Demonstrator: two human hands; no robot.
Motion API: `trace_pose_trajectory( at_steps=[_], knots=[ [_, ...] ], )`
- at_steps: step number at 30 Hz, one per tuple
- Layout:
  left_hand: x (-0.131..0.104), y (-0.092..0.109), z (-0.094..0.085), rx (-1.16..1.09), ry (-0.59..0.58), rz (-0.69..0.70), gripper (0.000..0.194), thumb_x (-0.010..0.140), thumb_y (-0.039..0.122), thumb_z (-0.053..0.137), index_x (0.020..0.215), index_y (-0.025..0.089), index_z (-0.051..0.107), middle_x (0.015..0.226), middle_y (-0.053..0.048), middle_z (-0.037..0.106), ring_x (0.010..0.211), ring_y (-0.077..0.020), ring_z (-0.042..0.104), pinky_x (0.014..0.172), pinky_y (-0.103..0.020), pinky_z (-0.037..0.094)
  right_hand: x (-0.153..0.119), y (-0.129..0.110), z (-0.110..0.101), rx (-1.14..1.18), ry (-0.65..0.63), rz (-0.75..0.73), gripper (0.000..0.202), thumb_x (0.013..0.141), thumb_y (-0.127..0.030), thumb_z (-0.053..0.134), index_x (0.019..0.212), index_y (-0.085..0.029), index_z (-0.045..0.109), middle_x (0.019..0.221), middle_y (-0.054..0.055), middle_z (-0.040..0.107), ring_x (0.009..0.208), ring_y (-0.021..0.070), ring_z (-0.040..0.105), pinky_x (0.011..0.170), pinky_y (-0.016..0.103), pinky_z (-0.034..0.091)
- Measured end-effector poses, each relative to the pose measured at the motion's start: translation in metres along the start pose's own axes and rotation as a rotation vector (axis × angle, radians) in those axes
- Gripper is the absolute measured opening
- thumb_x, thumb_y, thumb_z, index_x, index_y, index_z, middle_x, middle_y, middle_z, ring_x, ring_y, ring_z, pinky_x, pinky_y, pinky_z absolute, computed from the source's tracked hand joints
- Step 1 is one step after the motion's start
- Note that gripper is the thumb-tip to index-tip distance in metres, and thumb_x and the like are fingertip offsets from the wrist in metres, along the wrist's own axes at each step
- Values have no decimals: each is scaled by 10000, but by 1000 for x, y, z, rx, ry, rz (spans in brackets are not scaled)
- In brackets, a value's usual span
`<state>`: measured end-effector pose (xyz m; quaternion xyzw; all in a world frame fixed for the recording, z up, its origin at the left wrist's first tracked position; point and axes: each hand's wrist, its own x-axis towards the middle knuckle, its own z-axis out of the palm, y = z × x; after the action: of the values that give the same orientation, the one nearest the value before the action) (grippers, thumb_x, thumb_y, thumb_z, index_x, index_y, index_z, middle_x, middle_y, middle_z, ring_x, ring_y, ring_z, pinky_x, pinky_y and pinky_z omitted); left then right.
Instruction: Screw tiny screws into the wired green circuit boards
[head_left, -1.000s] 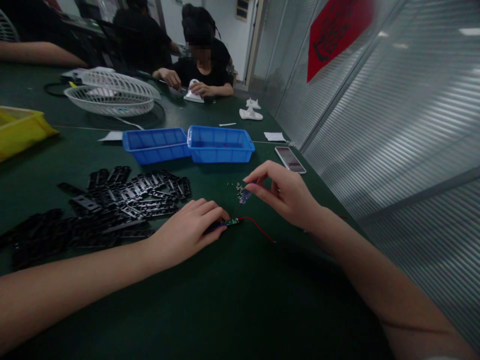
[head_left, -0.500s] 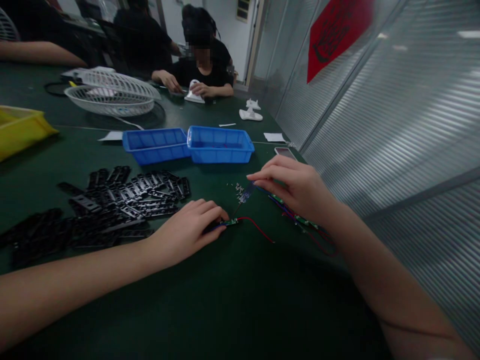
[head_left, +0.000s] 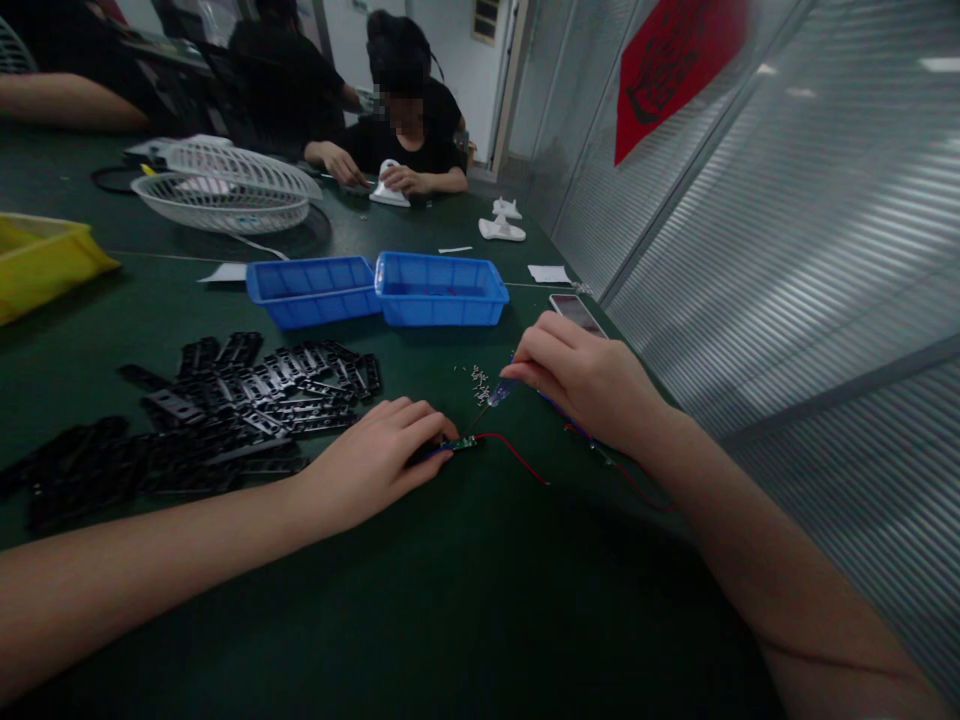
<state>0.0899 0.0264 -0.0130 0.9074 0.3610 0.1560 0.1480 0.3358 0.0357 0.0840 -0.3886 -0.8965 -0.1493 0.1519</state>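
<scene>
1. Now, here's the action: the left hand has its grip clamped on one end of the board, pinning it low to the surface, right in the middle, with a red wire curling off the free end.
2. And over comes the right hand, fingertips together on the driver, its shaft slanting down to the board!
3. How far along? I'd call this one mid-fastening: driver on the spot, board held. Whether a screw is in, or how deep, is too small to tell.
4. Just beside the right wrist lie more wired pieces, partly covered by that arm; they could be finished ones, but I can't confirm it from here.
5. Plenty left, by the look of it: a big heap of black strips sprawls beyond the left forearm, and loose screws lie scattered just behind the driver.
6. Further back, two blue boxes stand end to end, the left one and the right one, the latter with some small red bits inside.
7. Any lettering? The red sheet on the glass wall carries dark brushwork, too blurred to read. The phone shows no legible brand, nor do the boxes.
</scene>
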Motion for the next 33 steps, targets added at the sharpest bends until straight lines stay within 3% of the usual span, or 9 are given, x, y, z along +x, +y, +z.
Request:
trace_pose_trajectory(
  at_steps=[7,13,16,19,24,29,33],
  knots=[
    [-1,1,0,14,-1,2,205,939,360,456,1062,235,560,1044,-41,580,945,-210,517,838,-368,411,1,-8,3,49,21,105,473,963,-529,304,785,-172,557,767,12,544,620,97,448,519,245,248],
    [-1,1,-1,27,-6,3,205,940,361,451,1068,243,559,1035,-38,582,947,-214,522,837,-372,410,-1,-21,6,95,-71,163,557,989,-472,235,698,-175,606,610,6,571,550,103,472,520,278,210],
    [-1,1,-1,32,-3,5,205,942,363,449,1068,241,555,1019,-38,580,938,-213,520,837,-377,409,-2,-25,5,123,-77,162,466,984,-409,264,980,-152,653,859,56,672,735,148,580,564,266,301],
    [-1,2,-1,33,-1,8,199,942,352,449,1062,233,554,1015,-42,580,935,-213,517,836,-377,411,-1,-24,3,233,-80,102,429,966,-286,296,1281,-110,528,1096,102,626,943,181,576,705,274,403],
    [-1,2,-1,29,-8,14,204,940,348,453,1067,229,557,1019,-47,585,942,-215,522,848,-382,412,0,-14,2,461,-97,18,418,956,-239,346,1354,-150,440,1068,77,582,830,140,550,721,270,431],
    [0,0,-1,24,7,25,217,937,356,455,1073,231,568,1016,-46,593,924,-209,535,839,-377,418,-1,-9,1,522,23,-7,248,935,-316,482,1106,-150,552,912,21,621,646,82,506,587,222,378],
    [-1,-2,0,13,21,34,211,934,354,460,1058,230,577,1001,-45,598,912,-203,542,836,-366,422,-1,-6,-7,537,3,-16,209,926,-320,512,1040,-172,606,853,6,637,624,79,507,575,217,375]
  ],
)
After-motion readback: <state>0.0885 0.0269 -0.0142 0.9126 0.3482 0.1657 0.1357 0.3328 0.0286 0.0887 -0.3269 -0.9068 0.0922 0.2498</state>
